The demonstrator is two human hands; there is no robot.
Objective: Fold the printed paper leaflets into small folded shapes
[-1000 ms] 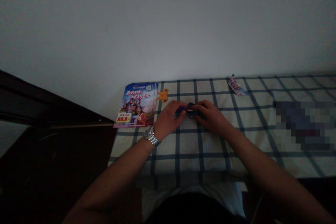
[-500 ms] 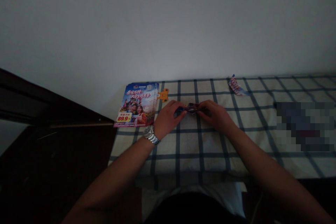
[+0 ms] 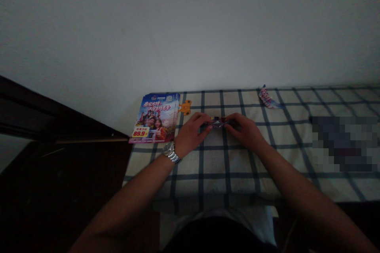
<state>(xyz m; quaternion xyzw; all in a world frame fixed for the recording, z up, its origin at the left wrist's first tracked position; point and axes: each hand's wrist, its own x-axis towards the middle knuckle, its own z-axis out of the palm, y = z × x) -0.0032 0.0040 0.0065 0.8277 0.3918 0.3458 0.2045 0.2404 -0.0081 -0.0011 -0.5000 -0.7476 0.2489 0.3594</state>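
Between my two hands is a small folded piece of printed paper (image 3: pixel 217 122), coloured dark, purple and white, just above or on the checked tablecloth. My left hand (image 3: pixel 193 131), with a metal watch (image 3: pixel 171 152) at its wrist, pinches the paper's left end. At the right end, my right hand (image 3: pixel 244 129) pinches it between thumb and fingers. The fingers partly cover both ends. Left of my left hand lies a stack of printed flyers (image 3: pixel 154 120), and beyond it an orange bear-shaped piece (image 3: pixel 185 107) touches or nears the stack's edge.
The checked tablecloth (image 3: pixel 213 158) covers the table up to a pale wall (image 3: pixel 190 27). A crumpled or folded printed paper piece (image 3: pixel 267 98) lies at the back right. Farther right is a dark, pixelated object (image 3: pixel 341 142). Dark furniture (image 3: pixel 18 102) stands at left.
The folded paper has turned or flattened slightly, showing more of its printed middle. Both hands stay in nearly the same place, still pinching its ends.
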